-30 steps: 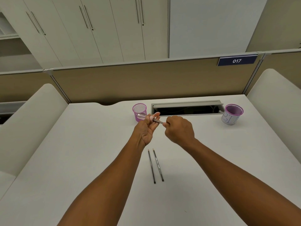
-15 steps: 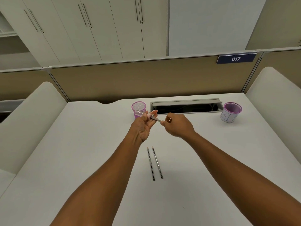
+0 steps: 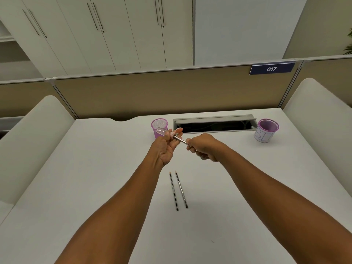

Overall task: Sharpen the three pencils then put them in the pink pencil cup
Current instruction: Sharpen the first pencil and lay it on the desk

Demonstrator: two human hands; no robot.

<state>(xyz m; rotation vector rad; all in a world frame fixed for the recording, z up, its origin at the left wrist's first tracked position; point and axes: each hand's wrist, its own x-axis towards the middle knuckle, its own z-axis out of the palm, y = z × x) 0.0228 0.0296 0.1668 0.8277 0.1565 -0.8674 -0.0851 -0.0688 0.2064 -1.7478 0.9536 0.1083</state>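
Above the white desk (image 3: pixel 95 187), the left hand (image 3: pixel 166 147) holds a sharpener (image 3: pixel 165 131) with a clear barrel and a pink part; its thumb and fingers are curled around it and pinch it. The right hand (image 3: pixel 203 147) grips one pencil (image 3: pixel 181 140), with the fingers folded closed around the shaft. The pencil's front end goes into the pink part of the sharpener, and its rear end is hidden inside the right fist.

The pink pencil cup (image 3: pixel 159 125) stands upright on the desk, directly behind the left hand, and the clear end of the sharpener overlaps it in the view. Whether they touch cannot be told. Just to the right of the pink pencil cup there is a long open cable slot (image 3: pixel 215 123) in the desk. Beyond the slot's right end stands a second cup (image 3: pixel 266 131), purple inside with a white outside.

Two other pencils (image 3: pixel 178 190) lie on the desk, well in front of the pink pencil cup, between the two forearms. They lie side by side, almost parallel, with the light wooden tips toward the cup and the dark ends toward the person.
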